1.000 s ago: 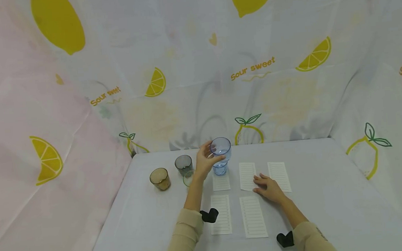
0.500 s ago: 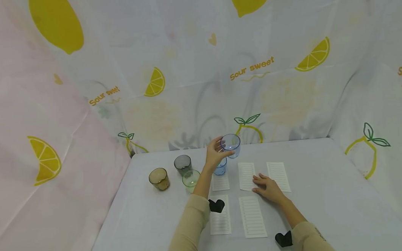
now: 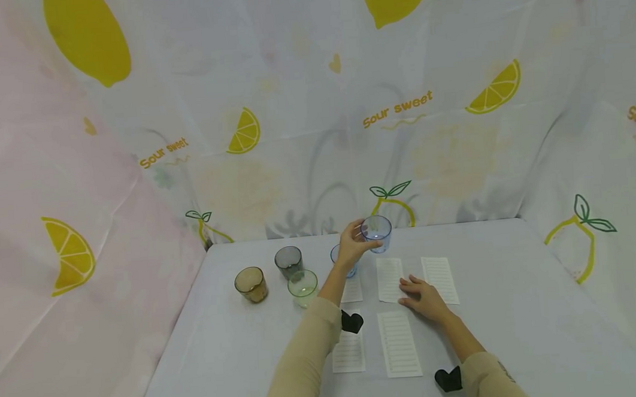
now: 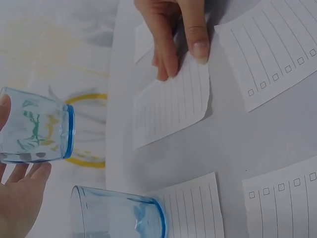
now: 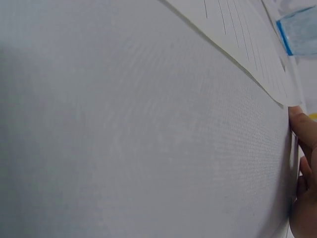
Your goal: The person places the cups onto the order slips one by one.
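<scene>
My left hand (image 3: pixel 351 244) grips a clear blue drinking glass (image 3: pixel 378 236) between thumb and fingers, held upright above the far end of a lined paper sheet (image 3: pixel 389 273). In the left wrist view that glass (image 4: pixel 39 129) hangs apart from the tabletop. A second blue glass (image 4: pixel 119 213) stands at the far end of another sheet (image 3: pixel 352 291), partly hidden behind my left wrist in the head view. My right hand (image 3: pixel 426 299) rests with its fingertips on the near right edge of the sheet below the held glass. Its fingers (image 4: pixel 198 42) look loosely bent.
An amber glass (image 3: pixel 252 286), a grey glass (image 3: pixel 289 262) and a green glass (image 3: pixel 303 288) stand on the left of the white table (image 3: pixel 212 348). More lined sheets lie at the far right (image 3: pixel 440 279), near left (image 3: pixel 349 353) and near middle (image 3: pixel 399 344). A lemon-print cloth (image 3: pixel 304 133) hangs behind.
My left hand has carried the blue glass rightward, from above the standing blue glass to above the neighbouring sheet. The green glass has come into fuller view. My right hand stays in place.
</scene>
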Motion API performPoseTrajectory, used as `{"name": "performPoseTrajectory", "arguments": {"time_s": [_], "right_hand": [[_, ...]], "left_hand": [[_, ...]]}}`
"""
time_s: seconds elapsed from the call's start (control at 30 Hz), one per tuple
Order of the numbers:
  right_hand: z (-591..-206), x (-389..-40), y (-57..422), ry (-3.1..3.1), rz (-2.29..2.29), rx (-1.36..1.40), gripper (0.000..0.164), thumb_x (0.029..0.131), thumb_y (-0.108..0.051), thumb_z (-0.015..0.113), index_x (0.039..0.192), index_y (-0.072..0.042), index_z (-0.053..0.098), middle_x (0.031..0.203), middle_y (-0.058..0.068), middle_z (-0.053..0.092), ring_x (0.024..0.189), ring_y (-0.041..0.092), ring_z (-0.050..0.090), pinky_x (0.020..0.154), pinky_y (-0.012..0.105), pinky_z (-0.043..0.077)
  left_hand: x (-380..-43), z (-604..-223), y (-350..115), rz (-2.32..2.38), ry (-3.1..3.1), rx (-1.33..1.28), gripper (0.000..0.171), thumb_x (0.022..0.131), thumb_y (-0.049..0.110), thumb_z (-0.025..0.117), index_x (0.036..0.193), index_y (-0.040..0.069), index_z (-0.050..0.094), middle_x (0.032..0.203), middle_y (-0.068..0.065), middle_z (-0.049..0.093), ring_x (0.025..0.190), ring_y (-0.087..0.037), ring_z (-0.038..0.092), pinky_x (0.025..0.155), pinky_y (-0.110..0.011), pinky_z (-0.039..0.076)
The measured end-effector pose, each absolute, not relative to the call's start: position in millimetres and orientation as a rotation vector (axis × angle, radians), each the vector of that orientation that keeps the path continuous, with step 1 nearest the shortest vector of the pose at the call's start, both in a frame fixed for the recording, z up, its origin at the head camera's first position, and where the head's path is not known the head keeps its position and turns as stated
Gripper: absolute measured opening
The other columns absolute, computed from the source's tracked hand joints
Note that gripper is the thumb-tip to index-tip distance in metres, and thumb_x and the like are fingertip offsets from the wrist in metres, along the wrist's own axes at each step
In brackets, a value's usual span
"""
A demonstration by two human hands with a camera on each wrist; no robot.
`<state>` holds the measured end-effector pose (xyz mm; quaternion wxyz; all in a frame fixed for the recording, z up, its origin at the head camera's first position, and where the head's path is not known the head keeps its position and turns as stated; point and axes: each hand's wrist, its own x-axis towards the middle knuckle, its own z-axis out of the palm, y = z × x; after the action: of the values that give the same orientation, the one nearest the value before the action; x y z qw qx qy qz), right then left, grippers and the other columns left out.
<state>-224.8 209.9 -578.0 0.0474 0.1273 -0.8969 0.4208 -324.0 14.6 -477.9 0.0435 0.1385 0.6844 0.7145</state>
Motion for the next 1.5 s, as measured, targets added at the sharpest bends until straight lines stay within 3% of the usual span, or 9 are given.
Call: {"name": "performPoseTrajectory", "arguments": {"time_s": [0.73,1.5], "right_hand": [[-575.6,-224.1,210.6,-2.739,1.259,0.398,0.039,0.081,-0.013,0.073,0.111,0.008,0.064,0.124,0.02,0.058,0.126,0.047,0.039,0.103,0.058,0.032],[-574.4,-225.5,210.2,-2.755,1.261,0.393,0.041,0.081,-0.014,0.073,0.113,0.009,0.063,0.124,0.022,0.057,0.127,0.047,0.038,0.102,0.059,0.032]], "left_hand": [[-306.3,-511.1,47.7,1.961,2.304,0.329,0.071,0.068,-0.002,0.08,0.131,-0.004,0.048,0.131,-0.027,0.049,0.119,-0.042,0.05,0.098,-0.038,0.046],[-296.5,-533.4,53.0,2.048,2.172,0.251,0.072,0.069,-0.004,0.079,0.132,-0.005,0.044,0.133,-0.027,0.046,0.125,-0.041,0.044,0.102,-0.039,0.042]]}}
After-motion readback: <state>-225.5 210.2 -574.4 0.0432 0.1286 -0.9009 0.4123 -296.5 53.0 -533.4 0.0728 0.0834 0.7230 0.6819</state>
